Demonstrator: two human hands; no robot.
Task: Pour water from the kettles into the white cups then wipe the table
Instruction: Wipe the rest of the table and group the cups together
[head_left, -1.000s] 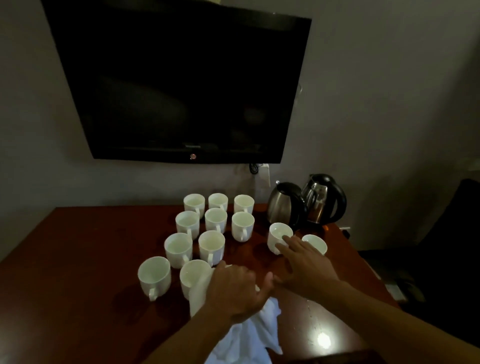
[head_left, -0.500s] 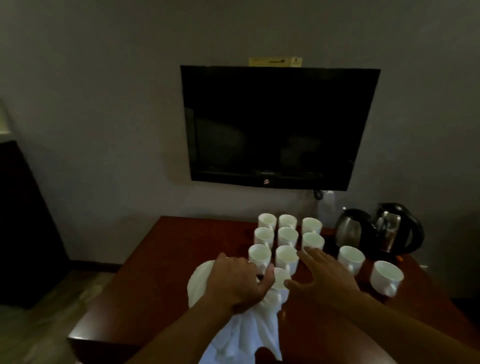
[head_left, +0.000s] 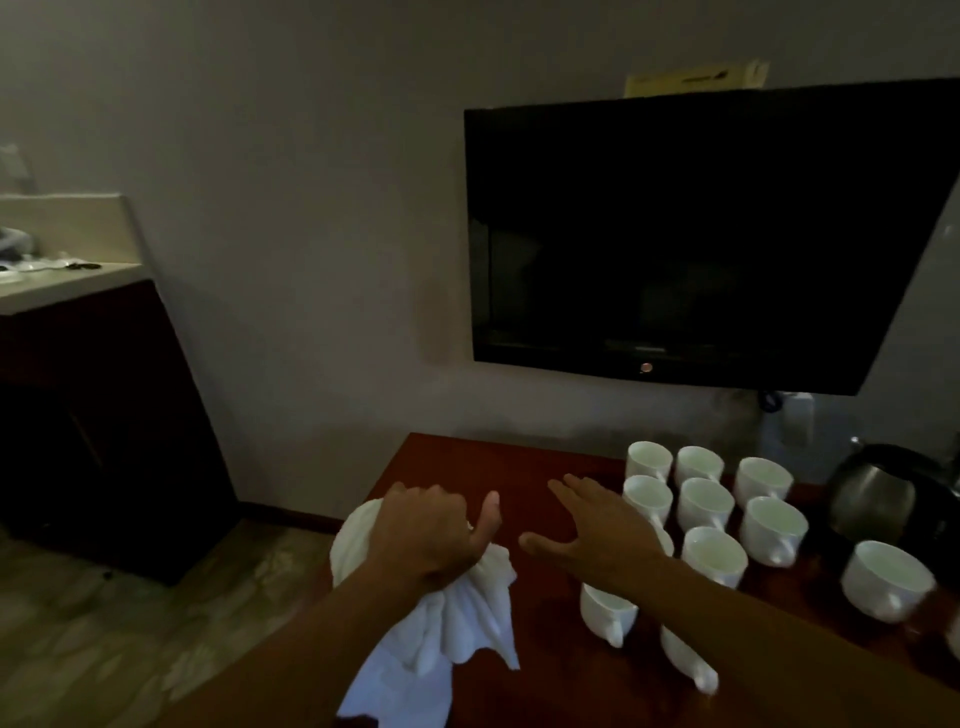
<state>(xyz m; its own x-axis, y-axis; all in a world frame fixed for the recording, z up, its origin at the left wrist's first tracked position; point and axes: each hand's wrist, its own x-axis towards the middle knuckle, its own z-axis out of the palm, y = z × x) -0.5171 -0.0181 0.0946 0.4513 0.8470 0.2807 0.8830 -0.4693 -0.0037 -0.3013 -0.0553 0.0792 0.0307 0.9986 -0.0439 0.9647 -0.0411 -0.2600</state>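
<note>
A wide black flat television (head_left: 701, 234) hangs on the grey wall and has no part in the work. Under it stands the dark red-brown wooden table (head_left: 483, 467), the surface that must be wiped. To the left, well apart from it, stands a dark cabinet with a pale top (head_left: 88, 405).

At the back right of the table, close to the wall, stands the round steel kettle with black trim (head_left: 872, 499), out of the way of the wiping. A second kettle is cut by the picture edge and I cannot describe it. The crumpled white cloth (head_left: 467, 608) lies at the near left part of the table, and some of it seems to hang past the edge. The white ceramic cups (head_left: 706, 501) stand in close rows on the right half, mouths up. In this dim light I cannot tell whether water is in them.

The left hand (head_left: 431, 535) grips the cloth in a bunch, fingers curled round it and thumb raised, I think so that a thick pad meets the wood. The right hand (head_left: 602, 530) is wide and holds nothing, with fingers straight and spread, palm down, just beside the cups. I cannot tell whether it touches the wood. I judge that it guards the cups while the wiping begins on the left side.
</note>
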